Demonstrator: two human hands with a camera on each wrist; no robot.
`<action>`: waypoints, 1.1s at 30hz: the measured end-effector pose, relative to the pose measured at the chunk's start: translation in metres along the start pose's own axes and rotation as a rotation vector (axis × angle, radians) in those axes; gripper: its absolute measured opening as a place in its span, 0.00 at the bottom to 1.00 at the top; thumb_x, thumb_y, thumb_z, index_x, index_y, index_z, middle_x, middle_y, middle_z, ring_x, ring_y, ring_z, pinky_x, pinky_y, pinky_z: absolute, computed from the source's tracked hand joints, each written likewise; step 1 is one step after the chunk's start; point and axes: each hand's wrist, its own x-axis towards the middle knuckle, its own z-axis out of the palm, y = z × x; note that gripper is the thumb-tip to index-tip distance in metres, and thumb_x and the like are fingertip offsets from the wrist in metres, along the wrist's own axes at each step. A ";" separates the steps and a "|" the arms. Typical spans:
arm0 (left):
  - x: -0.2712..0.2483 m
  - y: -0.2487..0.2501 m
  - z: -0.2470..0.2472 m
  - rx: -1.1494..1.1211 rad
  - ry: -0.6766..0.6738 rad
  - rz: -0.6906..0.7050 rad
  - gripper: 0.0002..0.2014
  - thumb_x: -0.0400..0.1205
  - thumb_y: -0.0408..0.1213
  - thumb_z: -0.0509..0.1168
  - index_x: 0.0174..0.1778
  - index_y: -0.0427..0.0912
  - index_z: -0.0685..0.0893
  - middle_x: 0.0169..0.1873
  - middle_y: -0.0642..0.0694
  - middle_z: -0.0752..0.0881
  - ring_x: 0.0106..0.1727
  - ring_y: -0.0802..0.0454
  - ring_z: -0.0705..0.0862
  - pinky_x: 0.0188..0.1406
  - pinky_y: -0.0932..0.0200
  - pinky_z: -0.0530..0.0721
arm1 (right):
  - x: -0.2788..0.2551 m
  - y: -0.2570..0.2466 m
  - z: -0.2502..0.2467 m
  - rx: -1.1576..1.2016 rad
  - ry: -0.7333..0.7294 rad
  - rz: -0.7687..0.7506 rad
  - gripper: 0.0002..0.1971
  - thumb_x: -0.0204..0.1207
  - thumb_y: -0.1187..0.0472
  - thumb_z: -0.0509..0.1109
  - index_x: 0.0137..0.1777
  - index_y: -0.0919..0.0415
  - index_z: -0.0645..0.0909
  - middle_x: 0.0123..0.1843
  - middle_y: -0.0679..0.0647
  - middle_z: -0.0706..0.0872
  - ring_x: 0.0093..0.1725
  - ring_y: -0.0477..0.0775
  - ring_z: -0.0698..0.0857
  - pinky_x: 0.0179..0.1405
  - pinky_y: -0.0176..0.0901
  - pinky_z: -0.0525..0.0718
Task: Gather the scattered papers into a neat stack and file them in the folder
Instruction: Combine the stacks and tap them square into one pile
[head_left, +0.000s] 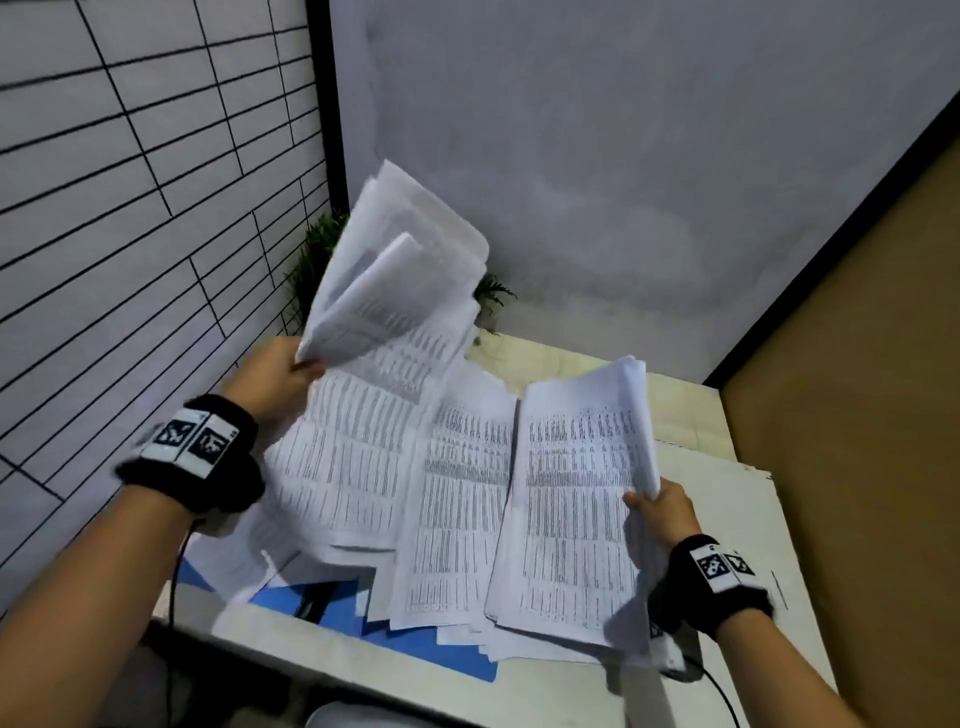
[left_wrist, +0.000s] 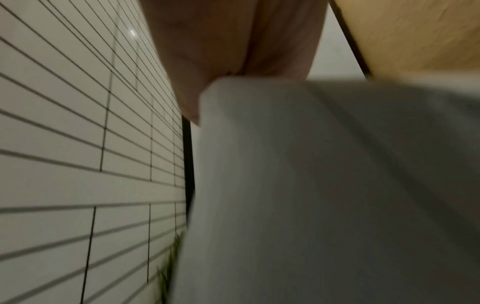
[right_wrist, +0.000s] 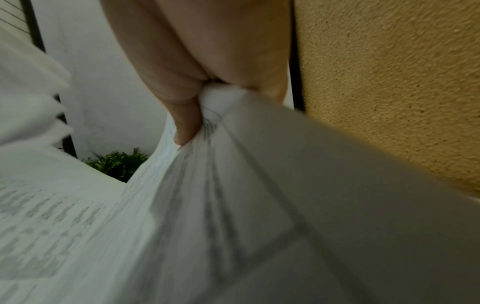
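Printed white papers (head_left: 457, 493) lie fanned across the table, covering most of a blue folder (head_left: 431, 644) near the front edge. My left hand (head_left: 291, 371) grips a bundle of sheets (head_left: 395, 275) lifted off the left side, their tops flopping upward; the left wrist view shows the same bundle (left_wrist: 311, 185) close and blurred. At the pile's right edge my right hand (head_left: 657, 506) pinches the raised side of another batch of sheets (head_left: 576, 499), thumb on top. In the right wrist view the right hand (right_wrist: 205, 96) has its thumb and fingers closed on that batch (right_wrist: 233, 205).
A green plant (head_left: 493, 296) stands at the table's back corner behind the lifted sheets. A tiled wall (head_left: 130, 208) runs along the left, a tan wall (head_left: 857, 415) along the right. White sheet-like board (head_left: 727, 499) lies at the table's right side.
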 end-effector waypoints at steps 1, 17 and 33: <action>-0.001 0.007 -0.013 -0.005 0.043 0.005 0.08 0.79 0.33 0.63 0.33 0.40 0.76 0.27 0.43 0.79 0.32 0.46 0.78 0.36 0.56 0.71 | -0.001 0.000 0.000 -0.018 -0.016 -0.002 0.06 0.76 0.66 0.68 0.49 0.67 0.77 0.44 0.64 0.82 0.46 0.61 0.81 0.48 0.47 0.78; -0.034 0.053 0.107 -0.777 -0.189 -0.122 0.10 0.80 0.33 0.63 0.55 0.36 0.81 0.38 0.51 0.91 0.45 0.52 0.88 0.46 0.62 0.88 | -0.041 -0.089 -0.035 0.626 -0.230 -0.273 0.10 0.81 0.64 0.59 0.48 0.63 0.83 0.35 0.48 0.90 0.40 0.50 0.88 0.36 0.36 0.85; -0.039 0.088 0.116 -0.903 -0.103 0.262 0.34 0.54 0.52 0.81 0.56 0.55 0.77 0.49 0.54 0.88 0.49 0.66 0.87 0.58 0.61 0.84 | -0.041 -0.057 -0.024 0.847 -0.037 -0.434 0.32 0.54 0.49 0.82 0.57 0.64 0.79 0.40 0.44 0.92 0.43 0.39 0.89 0.47 0.33 0.86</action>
